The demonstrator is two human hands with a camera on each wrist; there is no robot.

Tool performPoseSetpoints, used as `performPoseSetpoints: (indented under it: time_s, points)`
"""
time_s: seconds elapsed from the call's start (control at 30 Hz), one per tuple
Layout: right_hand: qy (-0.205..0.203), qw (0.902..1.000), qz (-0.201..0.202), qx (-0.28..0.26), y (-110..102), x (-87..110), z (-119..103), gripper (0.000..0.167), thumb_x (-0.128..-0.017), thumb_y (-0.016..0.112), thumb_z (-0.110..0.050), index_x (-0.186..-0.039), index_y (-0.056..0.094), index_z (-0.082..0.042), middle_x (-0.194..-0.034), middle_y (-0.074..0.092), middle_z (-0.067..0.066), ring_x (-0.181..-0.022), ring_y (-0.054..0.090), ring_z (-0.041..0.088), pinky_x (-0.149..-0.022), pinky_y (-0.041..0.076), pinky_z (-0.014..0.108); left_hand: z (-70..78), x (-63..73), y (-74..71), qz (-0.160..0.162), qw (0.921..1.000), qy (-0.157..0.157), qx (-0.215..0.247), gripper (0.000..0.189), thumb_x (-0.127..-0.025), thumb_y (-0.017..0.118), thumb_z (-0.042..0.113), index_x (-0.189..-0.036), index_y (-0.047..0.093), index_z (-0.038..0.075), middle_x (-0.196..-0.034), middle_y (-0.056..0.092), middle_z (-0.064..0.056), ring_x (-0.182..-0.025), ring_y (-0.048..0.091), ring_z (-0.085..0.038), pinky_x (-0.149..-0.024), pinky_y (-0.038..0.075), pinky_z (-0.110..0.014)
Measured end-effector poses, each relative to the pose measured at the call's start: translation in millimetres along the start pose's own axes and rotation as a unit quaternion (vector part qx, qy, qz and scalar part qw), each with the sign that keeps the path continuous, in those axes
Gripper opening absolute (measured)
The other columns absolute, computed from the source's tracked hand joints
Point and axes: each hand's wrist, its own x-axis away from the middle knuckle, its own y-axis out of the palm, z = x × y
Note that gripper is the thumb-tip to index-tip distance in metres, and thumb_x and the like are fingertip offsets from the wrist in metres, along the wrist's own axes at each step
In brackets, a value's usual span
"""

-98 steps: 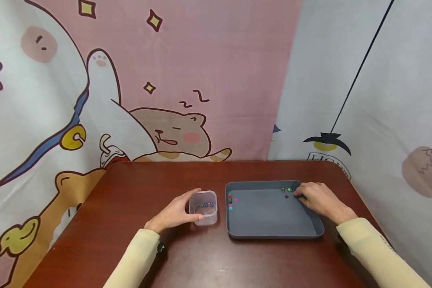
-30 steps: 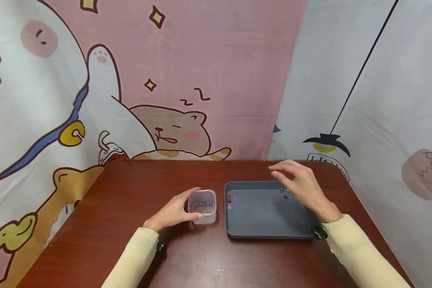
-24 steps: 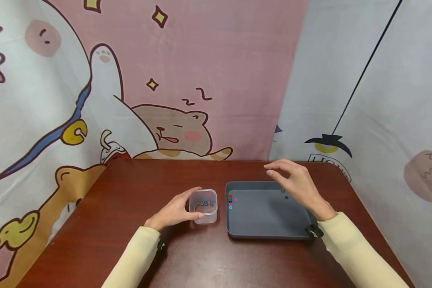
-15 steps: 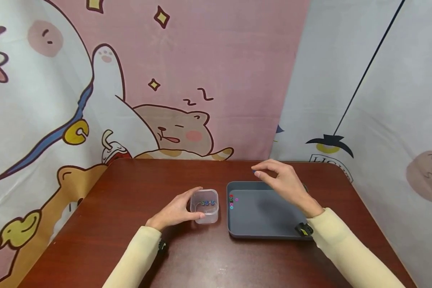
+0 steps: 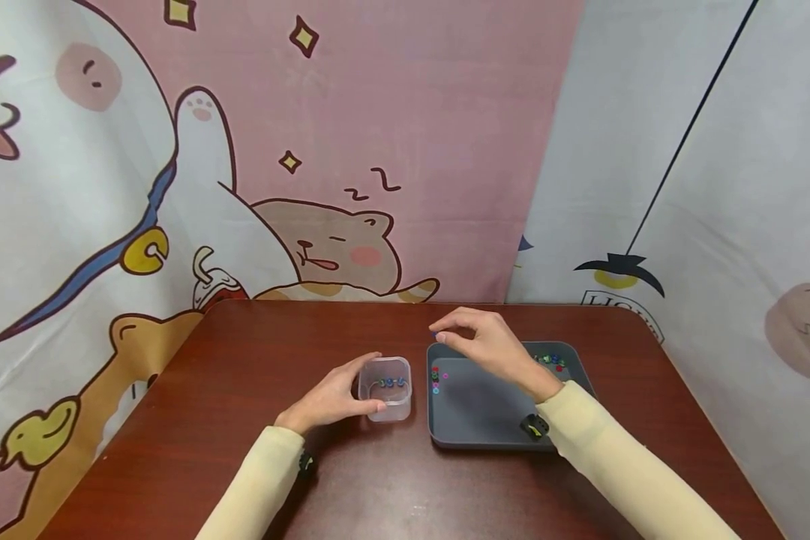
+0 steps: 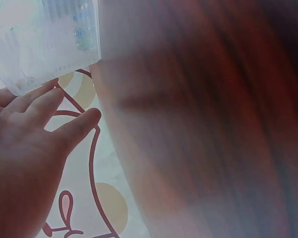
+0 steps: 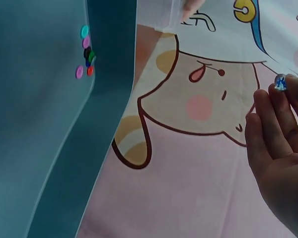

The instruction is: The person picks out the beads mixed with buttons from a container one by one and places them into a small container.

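Observation:
My left hand (image 5: 334, 394) holds a small clear plastic box (image 5: 394, 410) on the table, thumb along its near side and fingers on its far side. Several blue and green marbles (image 5: 389, 383) lie in it. Raised over the far left part of the grey tray (image 5: 482, 420), my right hand (image 5: 493, 349) pinches a clear glass marble with blue inside (image 7: 280, 83) between thumb and index finger. The right wrist view shows the other fingers extended beside it. In the left wrist view, my left hand (image 6: 35, 134) is below the box (image 6: 49, 54).
Small coloured discs and rings (image 5: 435, 379) lie along the tray's left side, in red, green, black, pink and light blue. More marbles (image 5: 550, 360) and a red piece (image 5: 559, 369) are at its far right. Printed cloth (image 5: 405, 150) hangs behind the brown table (image 5: 351, 487).
My right hand has risen from the tray's far right corner with the marble and travelled left toward the box. My left hand has stayed on the box.

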Motion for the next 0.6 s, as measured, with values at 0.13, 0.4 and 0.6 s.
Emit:
performPoseSetpoints:
  time_s: [0.13,0.4,0.6]
  points:
    - [0.0,0.9997,-0.025,-0.001,11.4,-6.3,-1.8,0.015,-0.099,0.072,-0.019,-0.113,0.079,-0.022,-0.11,0.074,-0.008,-0.102,0.068,0.007,-0.089,0.057,0.041,-0.1,0.0,0.2,-0.002,1.0,0.002,0.001,0.097,-0.08,0.085,0.053,-0.158,0.041,0.014,-0.153,0.05,-0.004,-0.13,0.053,-0.022,-0.11,0.043,-0.053]
    - [0.0,0.9977,-0.068,0.006,30.5,-11.8,-3.7,0.015,-0.098,0.074,-0.018,-0.111,0.08,-0.021,-0.108,0.074,-0.01,-0.102,0.067,0.008,-0.089,0.057,0.041,-0.4,-0.4,-0.9,-0.003,0.9999,0.01,0.0,0.097,-0.081,0.084,0.055,-0.158,0.041,0.013,-0.152,0.051,-0.005,-0.129,0.054,-0.022,-0.108,0.045,-0.052]
    - [-0.013,0.9945,-0.103,0.013,41.8,-12.2,-5.3,0.016,-0.099,0.072,-0.016,-0.112,0.08,-0.018,-0.106,0.075,-0.005,-0.095,0.067,0.006,-0.08,0.056,0.033,-1.0,0.3,0.1,-0.009,0.9999,0.004,0.011,0.097,-0.081,0.084,0.054,-0.158,0.04,0.014,-0.151,0.052,-0.005,-0.128,0.055,-0.022,-0.109,0.045,-0.051]
